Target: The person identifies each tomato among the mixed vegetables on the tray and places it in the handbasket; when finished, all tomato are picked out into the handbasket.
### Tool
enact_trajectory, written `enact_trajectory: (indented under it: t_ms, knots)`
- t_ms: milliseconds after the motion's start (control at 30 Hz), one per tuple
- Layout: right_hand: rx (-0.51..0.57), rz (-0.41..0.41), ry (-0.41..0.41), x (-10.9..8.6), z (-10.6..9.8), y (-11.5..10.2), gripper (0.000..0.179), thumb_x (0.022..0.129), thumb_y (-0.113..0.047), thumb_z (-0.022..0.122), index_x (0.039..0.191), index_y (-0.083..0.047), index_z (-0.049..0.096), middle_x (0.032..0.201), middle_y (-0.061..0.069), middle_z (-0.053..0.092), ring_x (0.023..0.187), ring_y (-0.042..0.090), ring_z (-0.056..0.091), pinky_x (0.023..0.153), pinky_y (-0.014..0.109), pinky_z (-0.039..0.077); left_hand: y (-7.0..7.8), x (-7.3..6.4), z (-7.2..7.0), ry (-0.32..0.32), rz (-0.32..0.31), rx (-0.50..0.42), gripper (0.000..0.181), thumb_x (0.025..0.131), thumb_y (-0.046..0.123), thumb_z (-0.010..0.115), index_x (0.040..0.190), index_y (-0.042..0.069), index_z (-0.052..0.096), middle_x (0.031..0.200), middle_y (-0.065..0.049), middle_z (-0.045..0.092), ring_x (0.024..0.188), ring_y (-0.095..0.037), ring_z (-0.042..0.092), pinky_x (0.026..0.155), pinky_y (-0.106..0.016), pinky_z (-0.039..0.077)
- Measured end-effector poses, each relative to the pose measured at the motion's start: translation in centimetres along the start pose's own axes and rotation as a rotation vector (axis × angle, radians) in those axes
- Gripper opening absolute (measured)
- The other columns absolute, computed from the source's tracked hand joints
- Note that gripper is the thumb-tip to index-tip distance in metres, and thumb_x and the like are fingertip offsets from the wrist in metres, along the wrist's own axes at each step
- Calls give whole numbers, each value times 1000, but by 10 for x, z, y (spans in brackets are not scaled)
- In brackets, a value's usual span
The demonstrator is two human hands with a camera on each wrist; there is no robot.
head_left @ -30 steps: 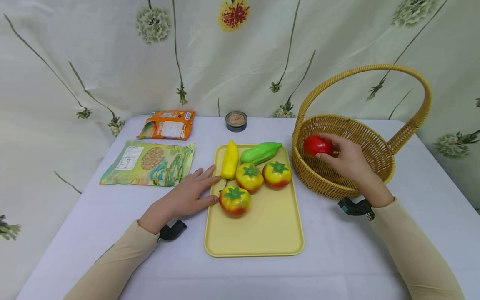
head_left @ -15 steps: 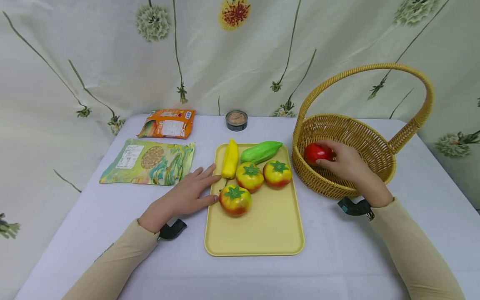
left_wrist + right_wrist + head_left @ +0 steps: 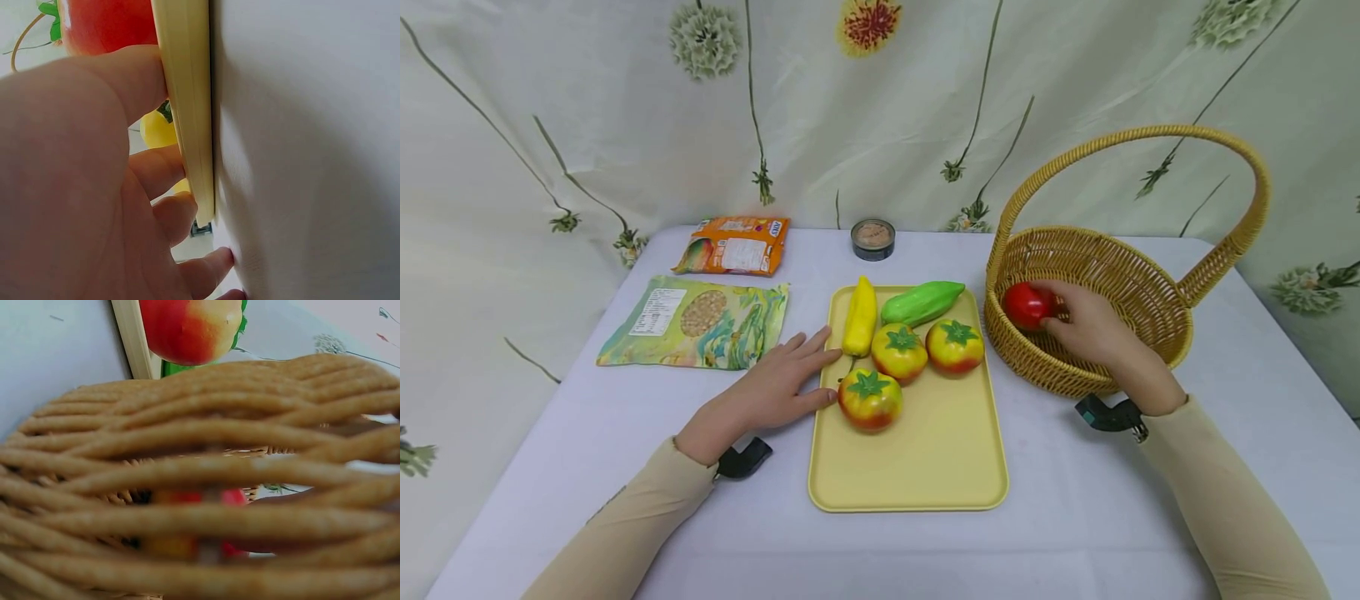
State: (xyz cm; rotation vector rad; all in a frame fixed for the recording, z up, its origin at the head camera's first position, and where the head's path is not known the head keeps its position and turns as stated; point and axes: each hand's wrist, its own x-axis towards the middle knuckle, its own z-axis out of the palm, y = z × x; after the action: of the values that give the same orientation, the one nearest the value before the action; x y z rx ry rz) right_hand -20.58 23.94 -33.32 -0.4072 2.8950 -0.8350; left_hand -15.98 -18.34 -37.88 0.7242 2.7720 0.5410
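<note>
My right hand (image 3: 1086, 323) reaches over the near rim of a wicker basket (image 3: 1157, 329) and grips a red tomato (image 3: 1026, 305) low inside its left side. Through the basket's weave (image 3: 187, 437) the right wrist view shows a red patch of the tomato (image 3: 234, 497). My left hand (image 3: 775, 385) lies flat on the table with straight fingers touching the left edge of a yellow tray (image 3: 925, 450). The tray edge (image 3: 187, 106) meets the fingers (image 3: 156, 172) in the left wrist view. On the tray lie three yellow-red tomatoes (image 3: 869, 400), a yellow pepper (image 3: 860, 317) and a green vegetable (image 3: 921, 304).
A green food packet (image 3: 694, 323) and an orange packet (image 3: 734, 246) lie at the left of the white table (image 3: 1075, 517). A small round tin (image 3: 872, 239) stands at the back. The basket's tall handle (image 3: 1150, 137) arches over it. A flowered curtain hangs behind.
My right hand has lowered the red tomato from rim height down into the basket's left side. The left hand and the tray items have not moved.
</note>
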Motion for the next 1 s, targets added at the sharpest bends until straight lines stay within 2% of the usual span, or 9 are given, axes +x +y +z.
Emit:
enact_trajectory:
  t_ms: [267,667,1000]
  knots:
    - [-18,43,4,-1,2,-3,55,97,-4,62,149,-2,45,142,30,54,124,50,56,100,64,51,0,0,0,2,7,-2,62,100,39,62,153,11,48,170,-17,22,151,-57,23,120,-72,22]
    - [26,12,36,-4,2,-3,57,97,-11,64,150,-3,45,147,28,51,129,50,53,98,64,52,-1,-1,1,-1,11,-3,61,100,40,61,153,12,48,170,-17,23,151,-57,23,119,-72,23]
    - [-17,12,70,-6,-1,-5,59,97,-18,65,151,-2,45,149,28,49,130,48,51,103,67,47,0,-1,1,-1,5,-4,62,100,41,61,153,12,48,170,-16,23,151,-56,23,120,-72,23]
